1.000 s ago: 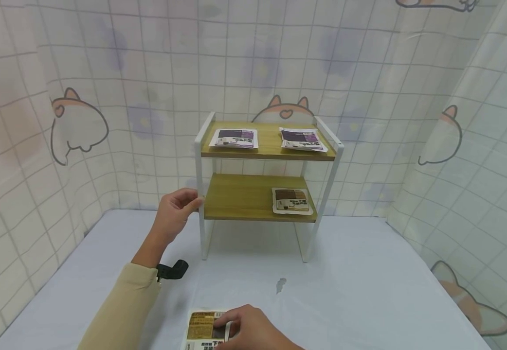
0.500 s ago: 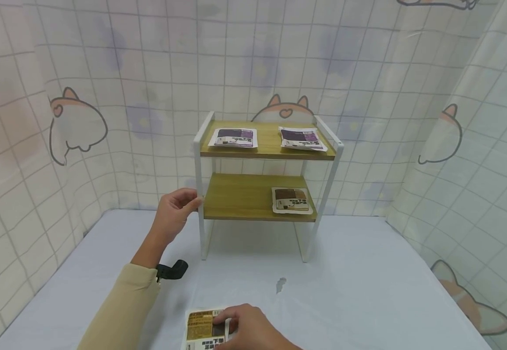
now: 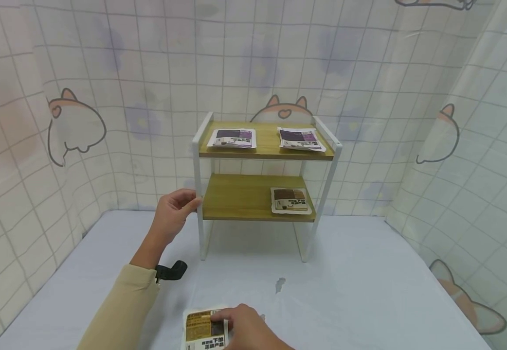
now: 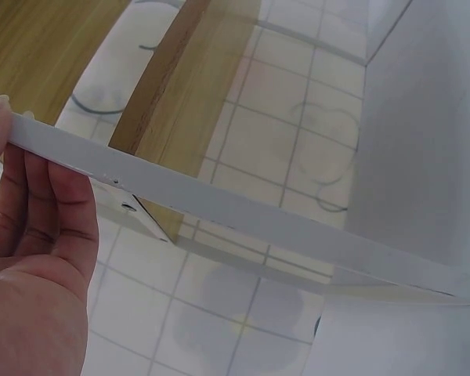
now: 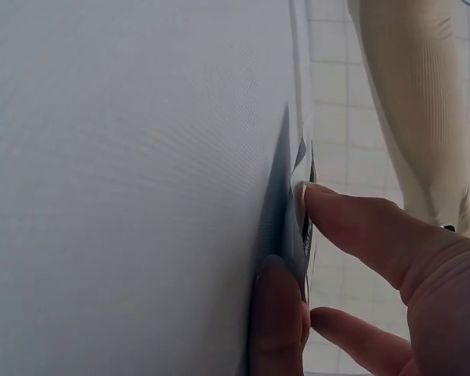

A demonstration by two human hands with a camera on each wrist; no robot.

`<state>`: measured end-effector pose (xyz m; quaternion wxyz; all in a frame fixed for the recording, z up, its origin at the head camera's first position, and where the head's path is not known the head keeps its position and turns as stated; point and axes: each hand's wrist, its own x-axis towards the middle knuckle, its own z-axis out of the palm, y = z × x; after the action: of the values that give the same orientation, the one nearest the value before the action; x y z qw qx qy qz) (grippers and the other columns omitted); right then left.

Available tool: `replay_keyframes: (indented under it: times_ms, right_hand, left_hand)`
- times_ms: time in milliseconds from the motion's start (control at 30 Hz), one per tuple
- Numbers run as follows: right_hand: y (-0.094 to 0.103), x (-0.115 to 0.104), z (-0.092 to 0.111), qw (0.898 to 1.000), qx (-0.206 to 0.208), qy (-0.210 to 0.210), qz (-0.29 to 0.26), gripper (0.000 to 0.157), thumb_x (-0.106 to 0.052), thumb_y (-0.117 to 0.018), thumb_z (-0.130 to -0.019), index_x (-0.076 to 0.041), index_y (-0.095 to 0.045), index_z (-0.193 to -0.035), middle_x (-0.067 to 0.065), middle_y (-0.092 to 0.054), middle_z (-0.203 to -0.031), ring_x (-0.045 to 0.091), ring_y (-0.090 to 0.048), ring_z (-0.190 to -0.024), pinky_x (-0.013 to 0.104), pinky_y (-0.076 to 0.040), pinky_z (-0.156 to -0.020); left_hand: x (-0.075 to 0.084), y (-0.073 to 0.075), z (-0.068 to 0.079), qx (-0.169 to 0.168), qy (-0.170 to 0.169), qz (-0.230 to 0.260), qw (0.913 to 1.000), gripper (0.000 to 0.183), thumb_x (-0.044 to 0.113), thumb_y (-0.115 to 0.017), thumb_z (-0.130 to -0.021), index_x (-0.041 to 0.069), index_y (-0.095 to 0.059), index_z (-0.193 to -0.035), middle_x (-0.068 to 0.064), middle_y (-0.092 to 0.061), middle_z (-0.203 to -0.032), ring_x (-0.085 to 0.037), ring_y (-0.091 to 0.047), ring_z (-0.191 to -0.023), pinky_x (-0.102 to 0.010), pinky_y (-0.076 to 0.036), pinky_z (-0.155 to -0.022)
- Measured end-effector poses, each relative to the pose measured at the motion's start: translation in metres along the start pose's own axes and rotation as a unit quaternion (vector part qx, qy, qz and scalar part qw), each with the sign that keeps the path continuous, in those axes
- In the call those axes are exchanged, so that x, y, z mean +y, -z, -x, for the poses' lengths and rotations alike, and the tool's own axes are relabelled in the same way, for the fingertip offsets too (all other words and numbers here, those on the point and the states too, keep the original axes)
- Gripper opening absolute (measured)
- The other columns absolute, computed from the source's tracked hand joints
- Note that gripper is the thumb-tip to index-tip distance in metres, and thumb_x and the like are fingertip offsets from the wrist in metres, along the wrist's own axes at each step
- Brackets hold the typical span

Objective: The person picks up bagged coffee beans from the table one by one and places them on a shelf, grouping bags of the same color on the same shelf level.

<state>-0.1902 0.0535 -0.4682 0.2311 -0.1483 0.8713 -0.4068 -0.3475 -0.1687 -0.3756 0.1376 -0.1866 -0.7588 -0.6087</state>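
Note:
My left hand [image 3: 172, 214] holds the white left post [image 4: 219, 196] of a two-tier shelf rack [image 3: 236, 192], thumb on one side and curled fingers on the other. Near the front of the table, my right hand [image 3: 251, 330] pinches the right edge of a flat brown-and-white food packet [image 3: 198, 328]. In the right wrist view, the thumb and a finger [image 5: 278, 313] lie on opposite sides of that packet's edge, which looks slightly raised from the cloth. The frame's bottom edge cuts off part of the packet in the head view.
Two purple-and-white packets lie on the top tier, one left [image 3: 232, 138] and one right [image 3: 300, 139]. A similar brown packet [image 3: 290, 201] lies at the lower tier's right. White cloth [image 3: 358, 282] covers the table; a patterned curtain [image 3: 157, 73] hangs around it.
The right hand has shifted slightly to the left at the packet's edge, and the packet shows slightly farther left. The left hand stays on the post.

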Motion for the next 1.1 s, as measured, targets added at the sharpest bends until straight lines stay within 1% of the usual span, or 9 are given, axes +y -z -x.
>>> replay_keyframes:
  times_ms: [167,367,467,600,700,867,1000,1033,1100]
  right_hand:
    - [-0.002,0.002,-0.002,1.000,-0.001,0.013,0.010,0.053,-0.015,-0.093,-0.073,-0.022,-0.075,-0.123,-0.007,-0.068,-0.092,0.005,-0.057,-0.083,0.028,-0.056,-0.081]
    - [-0.004,0.001,0.000,1.000,0.003,0.020,0.007,0.058,-0.013,-0.094,-0.073,-0.021,-0.074,-0.127,0.002,-0.061,-0.096,0.008,-0.055,-0.088,0.029,-0.058,-0.084]
    - [-0.005,-0.002,0.003,1.000,0.006,0.020,0.012,0.059,-0.014,-0.094,-0.073,-0.020,-0.073,-0.128,0.005,-0.055,-0.095,0.010,-0.051,-0.090,0.030,-0.056,-0.086]
    - [-0.004,-0.004,0.005,0.999,0.008,0.031,0.043,0.060,-0.016,-0.094,-0.073,-0.020,-0.072,-0.129,0.005,-0.052,-0.093,0.010,-0.045,-0.087,0.028,-0.052,-0.084]
    - [-0.004,-0.005,0.006,0.998,0.007,0.023,0.054,0.061,-0.017,-0.093,-0.074,-0.023,-0.071,-0.130,0.005,-0.051,-0.093,0.011,-0.044,-0.086,0.030,-0.051,-0.083]
    - [-0.006,-0.005,0.006,0.999,0.007,-0.003,0.048,0.061,-0.018,-0.093,-0.075,-0.026,-0.070,-0.131,0.006,-0.050,-0.096,0.015,-0.046,-0.086,0.036,-0.055,-0.082]
    - [-0.009,0.002,0.000,0.999,0.004,0.003,0.051,0.063,-0.022,-0.094,-0.074,-0.027,-0.068,-0.132,0.003,-0.051,-0.094,0.013,-0.047,-0.084,0.033,-0.055,-0.081]
    - [-0.010,0.007,-0.004,0.999,0.002,0.008,0.053,0.063,-0.023,-0.094,-0.074,-0.027,-0.068,-0.132,0.003,-0.051,-0.094,0.013,-0.048,-0.084,0.033,-0.055,-0.081]
    - [-0.014,0.020,-0.013,0.998,-0.003,0.015,0.053,0.064,-0.027,-0.094,-0.073,-0.032,-0.068,-0.131,0.000,-0.052,-0.093,0.011,-0.048,-0.083,0.031,-0.054,-0.081]
  left_hand:
    - [-0.002,0.001,-0.001,-0.001,-0.002,0.000,1.0000,0.031,0.028,-0.072,-0.097,0.002,-0.072,-0.115,0.004,-0.070,-0.099,-0.012,-0.066,-0.093,-0.019,-0.057,-0.085]
    - [-0.004,0.001,-0.002,-0.002,-0.001,0.002,1.0000,0.032,0.028,-0.072,-0.097,0.002,-0.071,-0.116,0.003,-0.071,-0.100,-0.011,-0.066,-0.092,-0.019,-0.057,-0.084]
    - [-0.003,0.000,-0.002,-0.003,-0.001,0.006,1.0000,0.033,0.027,-0.072,-0.097,0.001,-0.071,-0.117,-0.001,-0.071,-0.102,-0.011,-0.066,-0.092,-0.019,-0.057,-0.084]
    - [-0.002,0.000,-0.001,-0.002,0.000,0.007,1.0000,0.034,0.027,-0.072,-0.097,0.000,-0.071,-0.117,0.000,-0.071,-0.102,-0.011,-0.066,-0.092,-0.019,-0.057,-0.083]
    - [-0.002,0.000,-0.001,-0.001,-0.001,0.006,1.0000,0.034,0.027,-0.072,-0.097,0.000,-0.071,-0.117,0.005,-0.071,-0.100,-0.010,-0.066,-0.091,-0.019,-0.057,-0.083]
    - [-0.002,0.000,-0.001,0.000,-0.005,0.003,1.0000,0.032,0.027,-0.072,-0.097,0.001,-0.071,-0.116,0.009,-0.071,-0.097,-0.010,-0.066,-0.091,-0.021,-0.057,-0.083]
    - [-0.002,0.000,-0.001,-0.001,-0.009,0.002,1.0000,0.030,0.026,-0.072,-0.097,0.002,-0.072,-0.115,0.008,-0.071,-0.097,-0.010,-0.066,-0.090,-0.021,-0.057,-0.083]
    - [-0.002,0.000,-0.001,-0.001,-0.010,0.003,0.9999,0.030,0.026,-0.072,-0.097,0.002,-0.072,-0.114,0.007,-0.071,-0.097,-0.010,-0.066,-0.090,-0.020,-0.057,-0.083]
    - [-0.003,0.001,-0.001,-0.002,-0.010,0.003,0.9999,0.030,0.026,-0.072,-0.097,0.002,-0.072,-0.114,0.005,-0.071,-0.098,-0.011,-0.066,-0.091,-0.020,-0.057,-0.083]
